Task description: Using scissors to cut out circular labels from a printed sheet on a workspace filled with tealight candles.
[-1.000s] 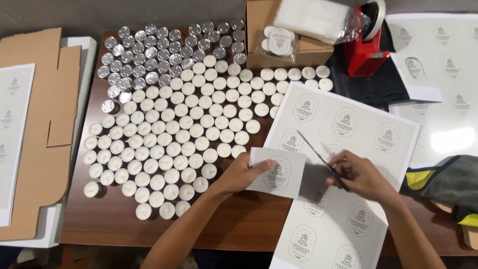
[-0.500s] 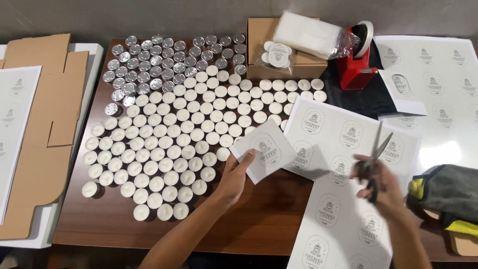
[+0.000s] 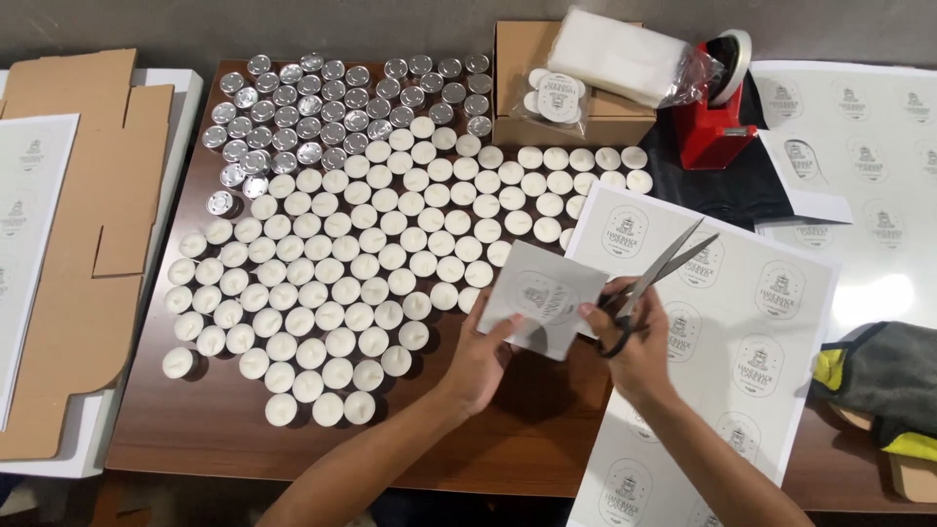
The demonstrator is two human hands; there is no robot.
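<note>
My left hand [image 3: 480,359] holds a small cut-out paper label piece [image 3: 543,298] by its lower left edge. My right hand [image 3: 632,344] grips black-handled scissors [image 3: 656,273], blades slightly apart and pointing up to the right, and its fingers also touch the piece's right edge. Both hands hover over the dark wooden table [image 3: 488,439], just left of a large white sheet of printed labels [image 3: 752,342].
Many white tealight candles [image 3: 371,263] and silver tins [image 3: 312,107] cover the table's left half. Behind stand a cardboard box [image 3: 605,112] with plastic bags, a red tape dispenser [image 3: 717,107] and more label sheets [image 3: 869,127]. Flat cardboard [image 3: 88,244] lies left, dark cloth [image 3: 888,376] right.
My right hand swung the scissors from the right side in to the cut piece and now touches it. The left hand stayed put, tilting the piece slightly.
</note>
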